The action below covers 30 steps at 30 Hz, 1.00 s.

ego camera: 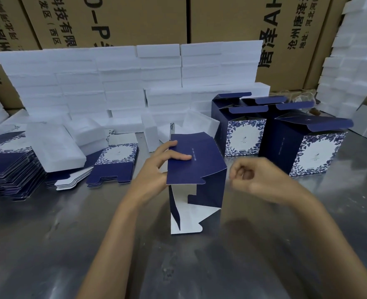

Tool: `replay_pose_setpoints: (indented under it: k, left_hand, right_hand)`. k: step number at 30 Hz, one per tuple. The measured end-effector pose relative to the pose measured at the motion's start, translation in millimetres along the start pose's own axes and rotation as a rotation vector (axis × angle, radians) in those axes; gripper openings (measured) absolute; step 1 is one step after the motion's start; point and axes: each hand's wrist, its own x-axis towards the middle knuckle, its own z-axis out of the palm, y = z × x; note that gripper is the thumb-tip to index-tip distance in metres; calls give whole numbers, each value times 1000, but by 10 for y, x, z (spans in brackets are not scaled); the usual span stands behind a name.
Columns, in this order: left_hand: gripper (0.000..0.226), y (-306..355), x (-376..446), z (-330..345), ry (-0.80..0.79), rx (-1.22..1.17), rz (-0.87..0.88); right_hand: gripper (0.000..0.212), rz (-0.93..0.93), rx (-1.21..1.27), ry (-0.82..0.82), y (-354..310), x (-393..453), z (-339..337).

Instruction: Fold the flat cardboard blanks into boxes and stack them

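Observation:
A half-opened navy blue box blank (196, 169) with a white inside stands upright at the table's middle, its bottom flaps loose. My left hand (156, 173) grips its left edge, thumb on the front panel and fingers behind. My right hand (255, 178) hovers just right of the blank, fingers curled into a loose fist, blurred and holding nothing. Several folded boxes (245, 130) with blue floral fronts stand at the right, the nearest one (314, 152) with its lid open. Flat blanks (115, 165) lie in piles at the left, a taller pile (8, 167) at the far left.
White foam blocks (122, 83) are stacked in a wall behind the work area, and more (355, 61) rise at the right. Large brown cartons (221, 18) stand at the back. The table (49, 244) is grey metal.

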Motion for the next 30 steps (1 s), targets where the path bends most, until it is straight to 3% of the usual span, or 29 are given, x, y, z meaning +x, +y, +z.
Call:
replay_pose_setpoints:
  k: [2, 4, 7, 10, 15, 18, 20, 24, 27, 30]
  left_hand:
    - [40, 17, -51, 25, -13, -8, 0]
    - [41, 36, -104, 58, -21, -19, -2]
    - [50, 66, -169, 76, -82, 15, -16]
    - [72, 123, -210, -1, -261, 152, -44]
    - [114, 308, -228, -141, -510, 476, -181]
    - [120, 386, -238, -150, -550, 622, -237]
    - [108, 398, -256, -90, -466, 623, -204]
    - [46, 310, -326, 201, -26, 314, 9]
    - [29, 125, -374, 350, 172, 41, 49]
    - [21, 23, -383, 421, 254, -110, 64]
  right_hand:
    - [22, -104, 108, 138, -69, -101, -127]
    - [13, -181, 194, 205, -178, -181, -178]
    - [31, -208, 194, 64, -317, -270, -30]
    - [41, -242, 77, -1, -308, -320, 195]
    - [43, -285, 11, 60, -262, -311, 316]
    - [39, -280, 53, 171, -261, -297, 417]
    - [36, -269, 83, 220, -265, -296, 466]
    - [31, -270, 171, 224, -289, -301, 495]
    - [29, -264, 253, 202, -281, -303, 479]
    - [20, -263, 301, 236, -279, -289, 504]
